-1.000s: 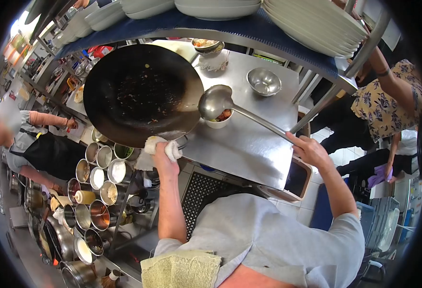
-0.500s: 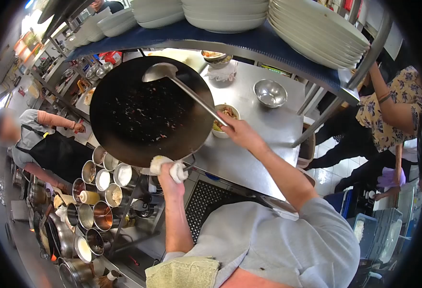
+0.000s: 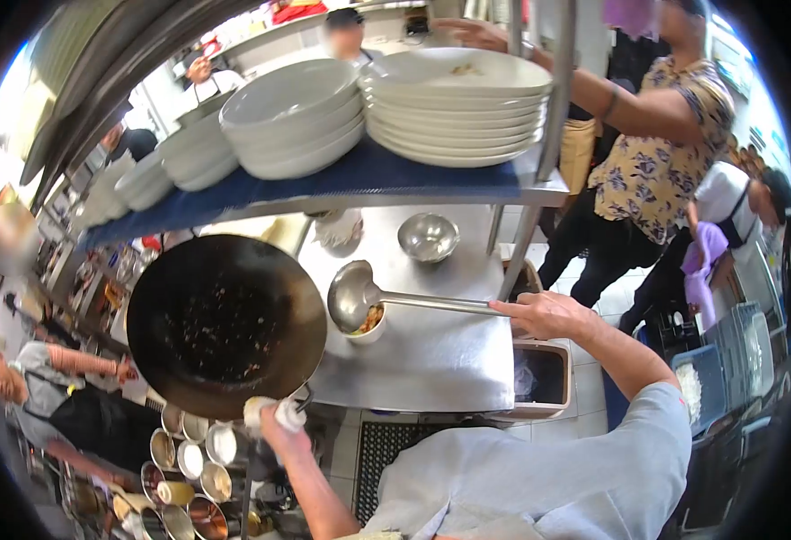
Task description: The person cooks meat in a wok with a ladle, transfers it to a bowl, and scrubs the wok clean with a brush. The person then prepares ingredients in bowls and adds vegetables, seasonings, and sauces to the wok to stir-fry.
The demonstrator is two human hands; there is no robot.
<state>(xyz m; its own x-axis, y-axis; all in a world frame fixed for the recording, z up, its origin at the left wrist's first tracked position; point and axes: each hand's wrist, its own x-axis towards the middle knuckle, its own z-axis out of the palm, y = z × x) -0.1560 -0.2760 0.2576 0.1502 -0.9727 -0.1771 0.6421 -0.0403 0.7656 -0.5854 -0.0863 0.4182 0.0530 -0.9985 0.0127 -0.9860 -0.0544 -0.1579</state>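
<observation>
My left hand (image 3: 280,430) is closed around the handle of a large black wok (image 3: 224,315), with a folded white cloth (image 3: 259,412) between palm and metal. Small food scraps cling to the wok's inner surface. In my right hand (image 3: 544,315) is the long handle of a steel ladle (image 3: 352,297), its bowl over a white bowl of food (image 3: 373,331) on the steel table. The ladle's bowl partly covers that food bowl. A steel mixing bowl (image 3: 428,238) sits farther back on the table.
A shelf (image 3: 395,187) above the table bears stacked white plates (image 3: 454,108) and deep white bowls (image 3: 292,117). Metal containers of ingredients (image 3: 220,443) stand at lower left. A bin (image 3: 544,378) is by the table's right end. Co-workers stand at left, right and beyond the shelf.
My right hand and the ladle have moved right, off the wok to above the food bowl. The wok has shifted left and lower in view as the camera turned.
</observation>
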